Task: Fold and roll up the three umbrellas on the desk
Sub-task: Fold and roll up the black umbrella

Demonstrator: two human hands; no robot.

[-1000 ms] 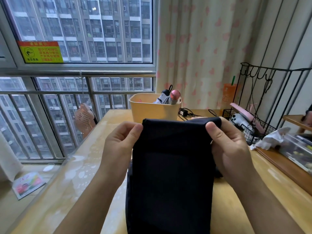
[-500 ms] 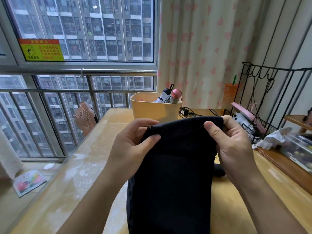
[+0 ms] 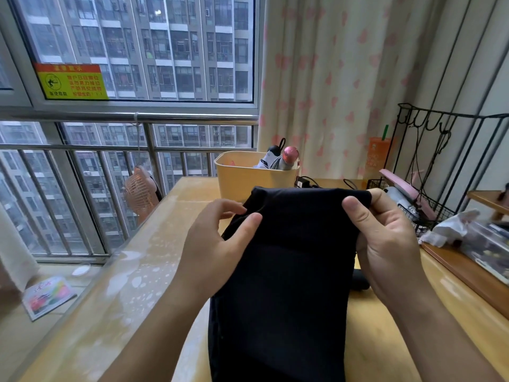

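Note:
A black umbrella canopy [image 3: 286, 271] hangs flat in front of me above the wooden desk [image 3: 385, 321]. My right hand [image 3: 385, 238] pinches its top right corner between thumb and fingers. My left hand [image 3: 217, 244] holds the upper left edge, thumb lying on the front of the cloth and fingers curled behind the fold. The black umbrella handle [image 3: 360, 279] peeks out behind the cloth on the right. Two rolled umbrellas, a pink-capped one [image 3: 289, 158] and a black-and-white one [image 3: 268, 159], stand in the yellow bin [image 3: 242, 177].
A black wire rack [image 3: 424, 205] with pink items stands at the right. A wooden tray with plastic boxes and a white bag [image 3: 451, 227] lies beside it. A small orange fan [image 3: 140, 191] stands at the desk's left edge by the window railing. Cables lie behind the bin.
My left hand slid down and inward along the cloth's left edge, folding that corner over. The right hand kept its pinch on the top right corner.

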